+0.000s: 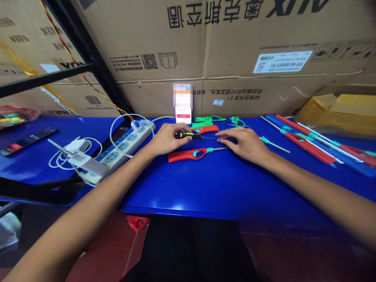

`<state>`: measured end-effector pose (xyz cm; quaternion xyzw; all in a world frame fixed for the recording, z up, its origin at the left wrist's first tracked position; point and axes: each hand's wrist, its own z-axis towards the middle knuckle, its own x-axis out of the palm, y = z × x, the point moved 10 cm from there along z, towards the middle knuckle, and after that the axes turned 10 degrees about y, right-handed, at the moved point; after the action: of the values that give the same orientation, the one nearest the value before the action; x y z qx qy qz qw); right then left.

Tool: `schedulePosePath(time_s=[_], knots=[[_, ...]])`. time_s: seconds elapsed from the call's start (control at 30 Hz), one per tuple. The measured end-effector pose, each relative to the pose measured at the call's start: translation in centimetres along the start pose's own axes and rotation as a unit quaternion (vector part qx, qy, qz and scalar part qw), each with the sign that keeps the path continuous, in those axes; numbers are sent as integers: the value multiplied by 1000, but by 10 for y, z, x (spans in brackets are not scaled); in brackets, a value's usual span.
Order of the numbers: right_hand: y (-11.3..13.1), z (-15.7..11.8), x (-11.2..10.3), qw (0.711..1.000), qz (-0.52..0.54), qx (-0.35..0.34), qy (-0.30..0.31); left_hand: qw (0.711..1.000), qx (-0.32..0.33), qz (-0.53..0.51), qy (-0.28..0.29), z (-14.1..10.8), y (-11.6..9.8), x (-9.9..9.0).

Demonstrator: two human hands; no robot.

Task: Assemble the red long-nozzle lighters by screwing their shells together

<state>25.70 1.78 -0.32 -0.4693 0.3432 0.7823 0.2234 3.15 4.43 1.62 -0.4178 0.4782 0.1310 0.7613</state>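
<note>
Screwdriver (189, 135) in left hand (167, 139), tip hidden under right hand (243, 145)

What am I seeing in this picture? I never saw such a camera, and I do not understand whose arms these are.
This one picture comes from a camera worn on a person's head, so the two arms are that person's own. The left hand holds a small screwdriver with a black and yellow handle. The open right hand lies near its thin shaft, just past a red utility lighter. The blue table also carries more lighters and a power strip.
</note>
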Motion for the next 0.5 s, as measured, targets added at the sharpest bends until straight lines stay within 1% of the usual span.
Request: schedulePosePath(time_s=[0.2,0.4,0.5], knots=[[2,1,-2,1000,2,-7,-3,1000,-9,3,9,0,0,1],[2,0,-4,1000,10,-9,-7,1000,-7,-4,19,1,2,3],[6,0,-5,1000,16,-24,-10,1000,1,-12,28,1,2,5]])
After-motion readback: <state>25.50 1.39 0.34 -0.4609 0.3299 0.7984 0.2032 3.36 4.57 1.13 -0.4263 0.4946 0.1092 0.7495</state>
